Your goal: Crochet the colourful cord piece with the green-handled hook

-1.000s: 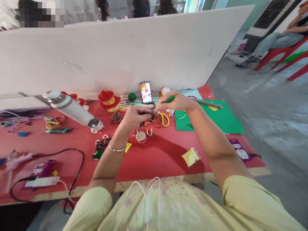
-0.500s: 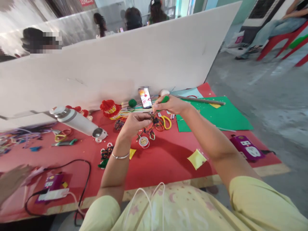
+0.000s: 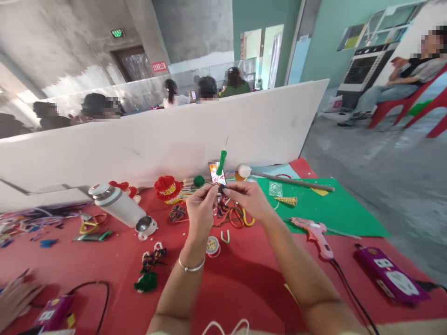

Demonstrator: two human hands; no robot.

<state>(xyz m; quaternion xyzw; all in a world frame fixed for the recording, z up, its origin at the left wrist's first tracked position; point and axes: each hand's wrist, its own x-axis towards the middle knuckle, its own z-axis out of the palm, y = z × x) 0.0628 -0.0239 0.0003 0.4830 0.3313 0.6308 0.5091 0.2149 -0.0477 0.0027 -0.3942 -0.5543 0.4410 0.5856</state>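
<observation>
My left hand (image 3: pixel 202 204) and my right hand (image 3: pixel 246 197) meet above the red table, fingers pinched on a small dark knotted cord piece (image 3: pixel 221 188). A green-handled tool (image 3: pixel 221 163) with a thin metal tip stands upright at the fingertips; its lower end is too small to make out. Dark and red cords (image 3: pixel 223 209) hang or lie just below the hands. Behind them a lit phone (image 3: pixel 217 173) leans near the white board. A spool (image 3: pixel 213 246) and a pale U-shaped piece (image 3: pixel 225 237) lie nearer me.
A white bottle (image 3: pixel 117 204) and steel cup (image 3: pixel 145 226) lie left. On the right are a pink glue gun (image 3: pixel 319 237), a purple box (image 3: pixel 389 274) and a green mat (image 3: pixel 349 209). Another person's hand (image 3: pixel 17 298) rests at the lower left.
The view has tilted up. My hands have come closer together, and the green-handled tool, earlier slanted in my right hand, now points upward. The glue gun now shows beside my right arm.
</observation>
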